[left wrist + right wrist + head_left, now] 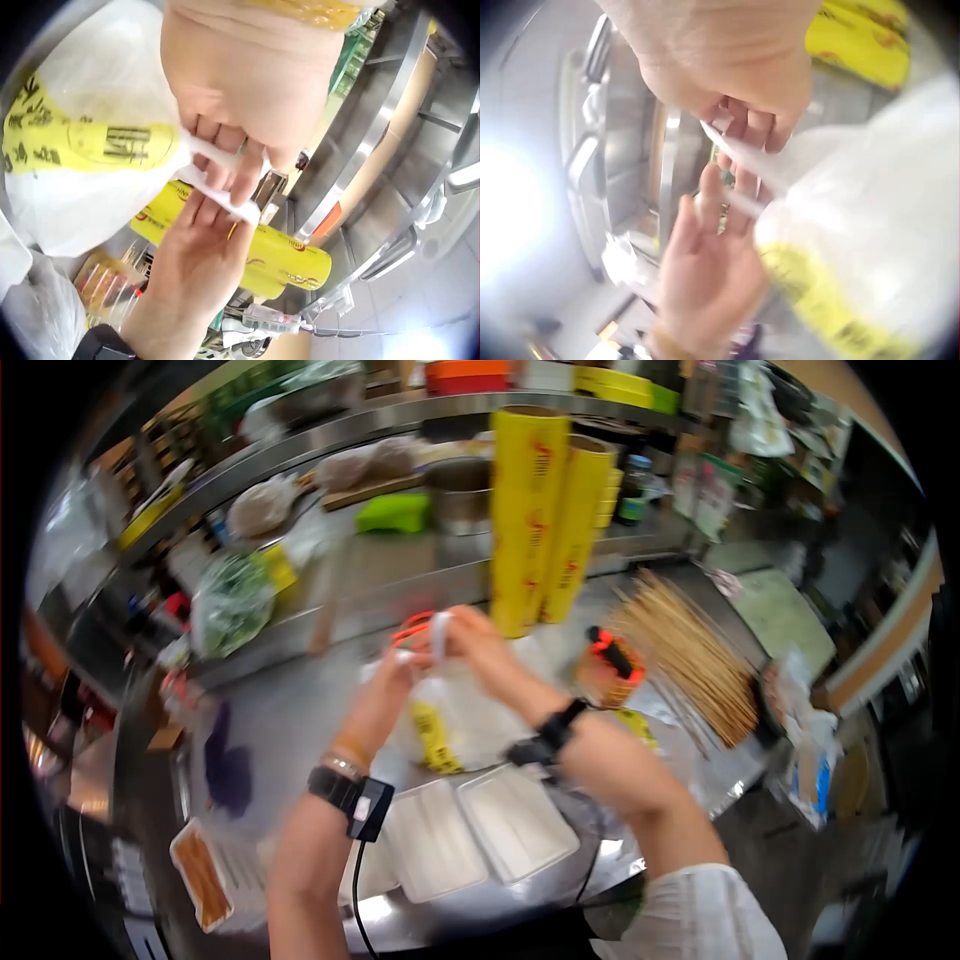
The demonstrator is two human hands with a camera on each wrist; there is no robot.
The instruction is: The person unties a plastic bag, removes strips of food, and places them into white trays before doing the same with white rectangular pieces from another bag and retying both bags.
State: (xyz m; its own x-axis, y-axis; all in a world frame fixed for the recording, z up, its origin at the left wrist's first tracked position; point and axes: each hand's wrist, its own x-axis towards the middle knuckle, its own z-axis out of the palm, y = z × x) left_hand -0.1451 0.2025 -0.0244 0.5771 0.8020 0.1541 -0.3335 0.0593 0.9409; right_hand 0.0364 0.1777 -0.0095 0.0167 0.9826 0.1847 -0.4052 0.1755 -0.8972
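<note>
A white plastic bag [480,715] with a yellow printed band stands on the steel counter, its handles gathered up at the top. My left hand [385,685] curls its fingers around one handle strip. Close beside it, my right hand [485,650] pinches another strip between thumb and fingers. In the left wrist view, the bag [97,82] bulges full below its twisted neck, and the white strips cross between both hands. The right wrist view is blurred, but a handle stretches from the bag [855,187] into my right fingers. What the bag contains is hidden.
White lidded trays [435,840] lie along the near counter edge, with a tray of brown food [203,875] at left. Tall yellow rolls [525,510] stand behind the bag. To the right are a bundle of wooden skewers [690,660] and an orange container [610,675].
</note>
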